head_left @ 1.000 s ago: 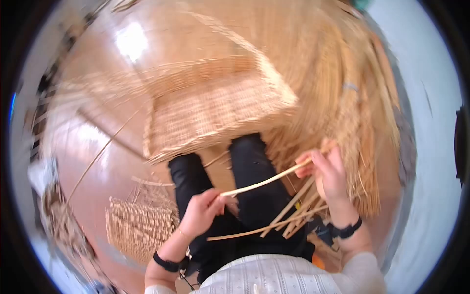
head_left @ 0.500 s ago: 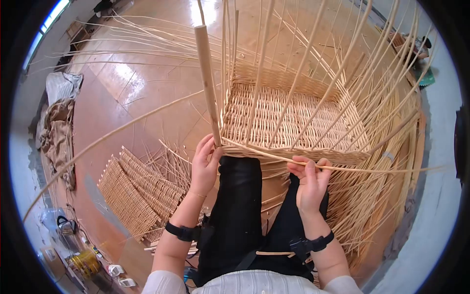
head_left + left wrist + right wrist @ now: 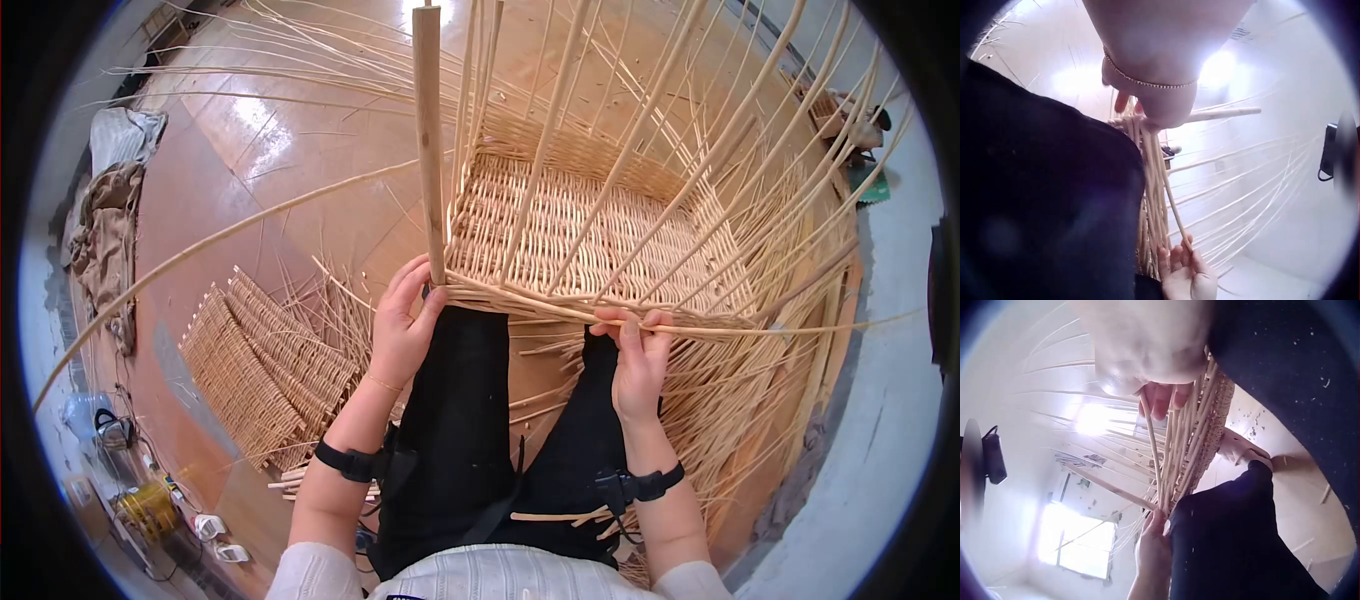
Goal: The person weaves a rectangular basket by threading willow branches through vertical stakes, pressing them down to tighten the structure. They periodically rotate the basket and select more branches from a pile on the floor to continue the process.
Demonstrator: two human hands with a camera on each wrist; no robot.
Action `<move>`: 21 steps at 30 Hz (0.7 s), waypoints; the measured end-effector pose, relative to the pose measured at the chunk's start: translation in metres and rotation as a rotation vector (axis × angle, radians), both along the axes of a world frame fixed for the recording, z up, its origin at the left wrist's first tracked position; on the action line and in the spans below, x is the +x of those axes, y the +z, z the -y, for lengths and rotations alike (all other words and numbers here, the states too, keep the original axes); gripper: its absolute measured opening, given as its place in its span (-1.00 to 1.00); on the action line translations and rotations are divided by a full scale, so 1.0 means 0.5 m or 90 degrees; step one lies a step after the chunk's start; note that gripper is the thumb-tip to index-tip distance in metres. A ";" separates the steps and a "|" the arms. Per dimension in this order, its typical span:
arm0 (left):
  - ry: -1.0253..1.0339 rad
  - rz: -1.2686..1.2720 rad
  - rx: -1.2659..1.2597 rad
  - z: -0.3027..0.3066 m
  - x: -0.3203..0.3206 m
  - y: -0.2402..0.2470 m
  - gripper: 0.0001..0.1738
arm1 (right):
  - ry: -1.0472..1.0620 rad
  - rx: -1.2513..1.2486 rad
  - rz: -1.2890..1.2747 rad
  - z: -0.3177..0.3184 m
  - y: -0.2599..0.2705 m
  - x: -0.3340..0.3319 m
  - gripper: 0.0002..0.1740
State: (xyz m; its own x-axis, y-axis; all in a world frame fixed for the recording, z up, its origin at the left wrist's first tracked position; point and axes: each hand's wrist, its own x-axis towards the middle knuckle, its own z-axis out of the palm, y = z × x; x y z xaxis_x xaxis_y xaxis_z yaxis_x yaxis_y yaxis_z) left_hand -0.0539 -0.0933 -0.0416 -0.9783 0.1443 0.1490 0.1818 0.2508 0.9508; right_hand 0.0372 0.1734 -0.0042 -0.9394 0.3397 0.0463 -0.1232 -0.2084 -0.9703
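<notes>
An open wicker basket (image 3: 550, 215) stands just beyond the person's knees, with tall upright stakes (image 3: 628, 150) rising from its near side. At its near left corner is a thick wooden post (image 3: 427, 140). The left hand (image 3: 403, 310) grips this corner at the foot of the post, thumb on the near side; in the left wrist view its wrist hides most of the grip. Along the near wall runs a pale willow rod (image 3: 780, 329). The right hand (image 3: 637, 365) pinches that rod towards the wall's right end, and the rod's tail sticks out to the right.
Many loose rods (image 3: 720, 430) lie on the floor to the right. A woven panel (image 3: 245, 360) lies at left, under a long arching rod (image 3: 215, 230). Short cut pieces (image 3: 560, 517) rest on the lap. Crumpled brown cloth (image 3: 105, 245) lies along the left wall.
A second ago both hands held a pale rod between them over the lap, away from the basket. They have since moved to the near wall; over the last half second they barely move.
</notes>
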 end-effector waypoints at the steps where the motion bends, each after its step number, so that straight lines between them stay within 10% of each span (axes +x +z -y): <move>1: 0.058 -0.045 -0.089 0.000 0.007 0.009 -0.64 | -0.003 0.002 0.007 -0.002 -0.004 0.000 -0.81; 15: -0.131 -0.057 -0.317 -0.102 -0.028 0.078 -0.69 | -0.107 -0.188 0.049 0.011 0.023 0.029 -0.66; 21: -0.070 -0.053 -0.274 -0.120 -0.014 0.052 -0.68 | 0.037 0.517 0.034 -0.003 0.112 -0.041 -0.69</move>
